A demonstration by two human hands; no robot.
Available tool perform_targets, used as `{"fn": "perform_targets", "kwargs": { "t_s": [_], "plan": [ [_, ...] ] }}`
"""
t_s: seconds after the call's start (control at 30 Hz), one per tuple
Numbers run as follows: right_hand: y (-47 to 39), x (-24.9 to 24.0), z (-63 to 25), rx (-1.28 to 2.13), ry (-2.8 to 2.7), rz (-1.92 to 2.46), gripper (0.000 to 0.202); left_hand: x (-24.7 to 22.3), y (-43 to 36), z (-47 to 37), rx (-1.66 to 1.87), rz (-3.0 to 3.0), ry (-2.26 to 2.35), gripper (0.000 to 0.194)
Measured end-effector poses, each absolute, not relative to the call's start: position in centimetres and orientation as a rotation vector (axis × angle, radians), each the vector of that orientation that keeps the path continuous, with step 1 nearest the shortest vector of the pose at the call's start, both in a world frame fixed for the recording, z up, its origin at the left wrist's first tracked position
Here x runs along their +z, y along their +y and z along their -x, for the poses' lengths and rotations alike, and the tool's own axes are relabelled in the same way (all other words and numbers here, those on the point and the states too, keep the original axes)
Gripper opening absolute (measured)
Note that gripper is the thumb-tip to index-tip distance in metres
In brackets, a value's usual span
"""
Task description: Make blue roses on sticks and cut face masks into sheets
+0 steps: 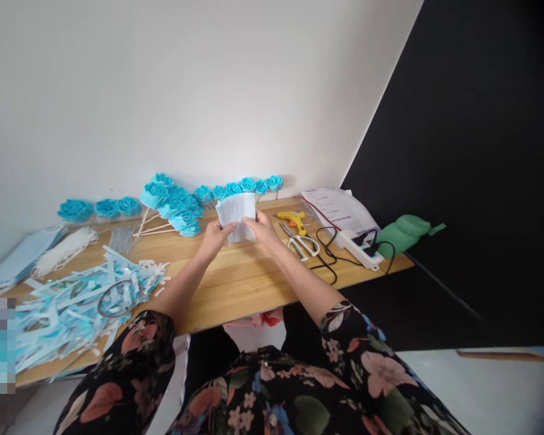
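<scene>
Above the middle of the wooden table I hold up a stack of thin pale blue and white sheets (236, 212), roughly square, with light creases across its face. My left hand (218, 234) grips its lower left edge, thumb pressed on the front. On the right side my right hand (259, 228) pinches it the same way, its thumb also on the front. The fingers behind the stack are hidden. Just beyond it, along the wall, stands a row of bright blue artificial roses (247, 184). More blue roses on wooden sticks (176, 204) lie left of my left hand.
Blue and white cut strips (79, 308) are heaped at left, near flat pale blue sheets (25, 254) and white loops (66, 251). At right lie scissors (303, 244), a yellow glue gun (295, 221), a power strip (360, 248), papers (342, 208) and a green bundle (403, 234).
</scene>
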State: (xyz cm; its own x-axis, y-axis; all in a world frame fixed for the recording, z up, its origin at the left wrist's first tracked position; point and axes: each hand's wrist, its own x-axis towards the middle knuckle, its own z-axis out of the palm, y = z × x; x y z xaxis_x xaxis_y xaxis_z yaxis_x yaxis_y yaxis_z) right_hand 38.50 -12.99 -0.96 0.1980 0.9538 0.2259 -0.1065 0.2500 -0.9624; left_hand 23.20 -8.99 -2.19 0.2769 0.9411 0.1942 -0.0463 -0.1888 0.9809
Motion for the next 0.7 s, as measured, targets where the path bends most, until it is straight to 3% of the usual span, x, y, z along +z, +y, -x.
{"fn": "perform_targets", "kwargs": {
  "t_s": [0.17, 0.33, 0.7],
  "plan": [
    [-13.3, -2.3, -38.9, 1.045, -1.070, 1.078, 0.036, -4.1, -8.4, -22.4, 1.058, -1.411, 0.851, 0.063],
    [-13.4, -3.5, -38.8, 1.094, -1.041, 1.109, 0.041, -6.5, -8.1, -22.1, 0.956, -1.407, 0.856, 0.059],
    [-13.3, -2.5, -38.4, 1.044, -0.955, 1.130, 0.038, -5.4, -8.5, -21.3, 1.021, -1.352, 0.848, 0.053]
  ]
}}
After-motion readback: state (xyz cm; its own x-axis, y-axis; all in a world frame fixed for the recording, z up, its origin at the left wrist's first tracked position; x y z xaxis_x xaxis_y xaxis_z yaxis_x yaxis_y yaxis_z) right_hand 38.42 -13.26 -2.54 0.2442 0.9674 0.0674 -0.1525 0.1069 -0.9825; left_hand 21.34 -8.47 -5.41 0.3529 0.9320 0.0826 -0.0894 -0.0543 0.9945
